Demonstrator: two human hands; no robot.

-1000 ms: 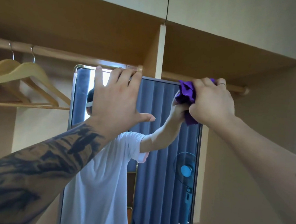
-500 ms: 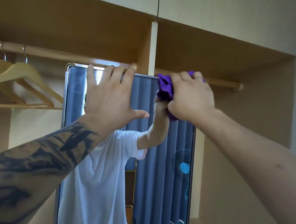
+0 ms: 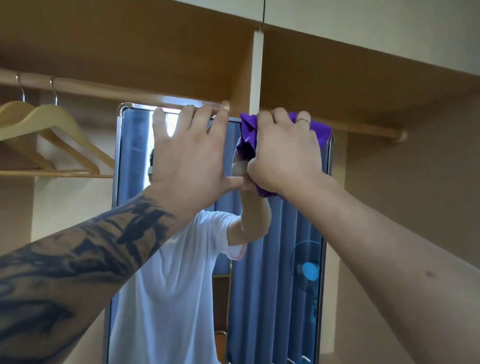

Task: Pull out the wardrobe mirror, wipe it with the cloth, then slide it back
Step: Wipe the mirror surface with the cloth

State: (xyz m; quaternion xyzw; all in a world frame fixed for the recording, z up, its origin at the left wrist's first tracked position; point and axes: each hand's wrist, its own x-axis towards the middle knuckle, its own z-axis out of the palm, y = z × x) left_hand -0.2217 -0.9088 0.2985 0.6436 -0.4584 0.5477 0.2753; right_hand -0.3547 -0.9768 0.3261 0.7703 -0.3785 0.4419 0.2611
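Against the mirror (image 3: 268,272) top, purple cloth (image 3: 247,141) bunched under the gripping right hand (image 3: 285,157).

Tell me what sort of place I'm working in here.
Most likely a bedroom, at an open built-in wardrobe: wooden hangers on a rail, and a mirror reflecting curtains and a fan.
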